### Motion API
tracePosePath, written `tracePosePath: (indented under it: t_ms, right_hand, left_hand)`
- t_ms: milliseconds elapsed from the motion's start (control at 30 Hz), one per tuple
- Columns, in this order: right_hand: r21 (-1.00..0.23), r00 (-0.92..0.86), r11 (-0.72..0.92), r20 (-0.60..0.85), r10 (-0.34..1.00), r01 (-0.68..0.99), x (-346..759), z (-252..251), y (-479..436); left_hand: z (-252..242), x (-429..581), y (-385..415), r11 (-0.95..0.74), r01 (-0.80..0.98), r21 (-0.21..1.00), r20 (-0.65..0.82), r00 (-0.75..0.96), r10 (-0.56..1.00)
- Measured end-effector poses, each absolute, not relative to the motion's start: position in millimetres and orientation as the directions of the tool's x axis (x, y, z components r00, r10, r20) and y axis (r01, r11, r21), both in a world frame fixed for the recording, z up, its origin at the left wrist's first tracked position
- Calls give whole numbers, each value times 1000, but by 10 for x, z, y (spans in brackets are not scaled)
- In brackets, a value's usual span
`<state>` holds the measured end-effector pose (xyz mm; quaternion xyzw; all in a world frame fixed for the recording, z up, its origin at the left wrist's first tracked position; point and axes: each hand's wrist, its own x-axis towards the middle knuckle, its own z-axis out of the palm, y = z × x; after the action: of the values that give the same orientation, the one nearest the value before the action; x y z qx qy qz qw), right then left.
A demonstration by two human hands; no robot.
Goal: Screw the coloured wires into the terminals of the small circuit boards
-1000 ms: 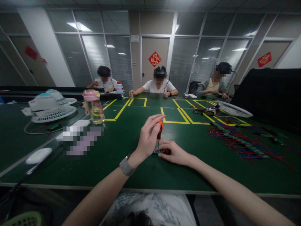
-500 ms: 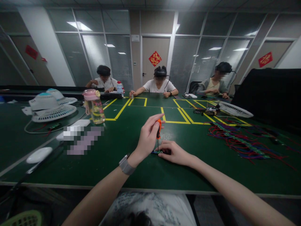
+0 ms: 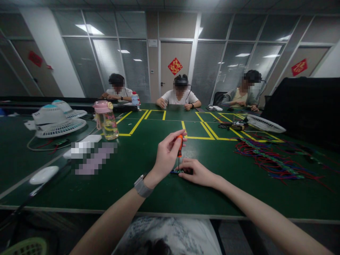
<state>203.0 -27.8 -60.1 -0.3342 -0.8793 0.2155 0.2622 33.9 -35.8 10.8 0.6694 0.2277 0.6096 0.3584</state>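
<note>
My left hand [image 3: 169, 150] is closed around the orange and black handle of a screwdriver [image 3: 180, 150]. The screwdriver stands upright, its thin shaft pointing down onto a small circuit board [image 3: 175, 172] that lies on the green table [image 3: 119, 191]. On the board's right side, my right hand [image 3: 196, 171] rests low on the table with thumb and fingers closed on the board's edge, holding it in place. My fingers cover part of the board, and the exact spot under the screwdriver's tip is too small to make out.
A pink-lidded bottle [image 3: 106, 122] and white fan parts [image 3: 57, 118] stand to the left. Boards with red and blue wires [image 3: 271, 157] lie on the right, below a white fan grille [image 3: 266, 123]. Yellow tape [image 3: 199, 137] marks the table. Several people sit opposite.
The fingers of my left hand have curled and shifted slightly on the screwdriver handle, which has turned. My right hand and the board stay put. Across the table, a co-worker's hand has drawn back.
</note>
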Motion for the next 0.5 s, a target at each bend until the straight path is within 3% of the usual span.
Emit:
tracePosePath:
  t_ms: [233, 433, 500]
  right_hand:
    - [-547, -638, 685, 319, 701, 480, 2030, -586, -284]
    - [-546, -637, 683, 313, 704, 486, 2019, -565, -297]
    - [-547, -636, 680, 311, 706, 488, 2019, -568, -295]
  left_hand:
    - [106, 318, -345, -754, 125, 645, 757, 29, 653]
    - [113, 324, -341, -659, -97, 746, 666, 114, 737]
    - [109, 325, -336, -663, -83, 744, 668, 100, 738]
